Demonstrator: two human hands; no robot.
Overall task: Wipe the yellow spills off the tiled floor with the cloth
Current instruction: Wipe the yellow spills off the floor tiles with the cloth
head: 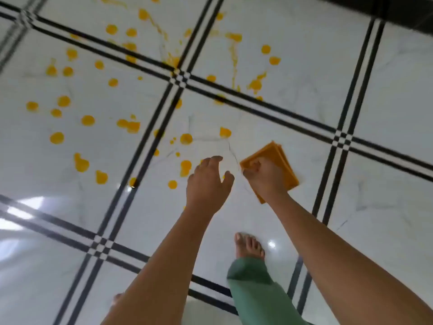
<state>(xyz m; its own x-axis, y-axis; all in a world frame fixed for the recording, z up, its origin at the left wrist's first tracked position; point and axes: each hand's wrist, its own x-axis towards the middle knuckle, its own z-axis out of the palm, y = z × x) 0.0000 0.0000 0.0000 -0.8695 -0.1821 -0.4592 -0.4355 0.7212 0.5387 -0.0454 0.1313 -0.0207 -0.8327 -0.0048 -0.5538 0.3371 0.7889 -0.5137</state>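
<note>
— First entry?
— Folded orange cloth (281, 160), below and right of the black-line crossing (180, 77) on the tiled floor (293, 73). Pinched at its near corner by the right hand (264, 178).
— Other hand?
— Left hand (208, 181), straight below the crossing, fingers spread and loosely bent, holding nothing, just apart from the right.
— Stains?
— Yellow spills (87, 120), dots and streaks, mostly left of and above the crossing, a few below it.
— Remainder?
— Bare foot (248, 246), green trouser leg (253, 289), well below the crossing.

Seemingly folded cloth (280, 158) in right hand (266, 178), yellow spills (87, 120) nearby
</note>
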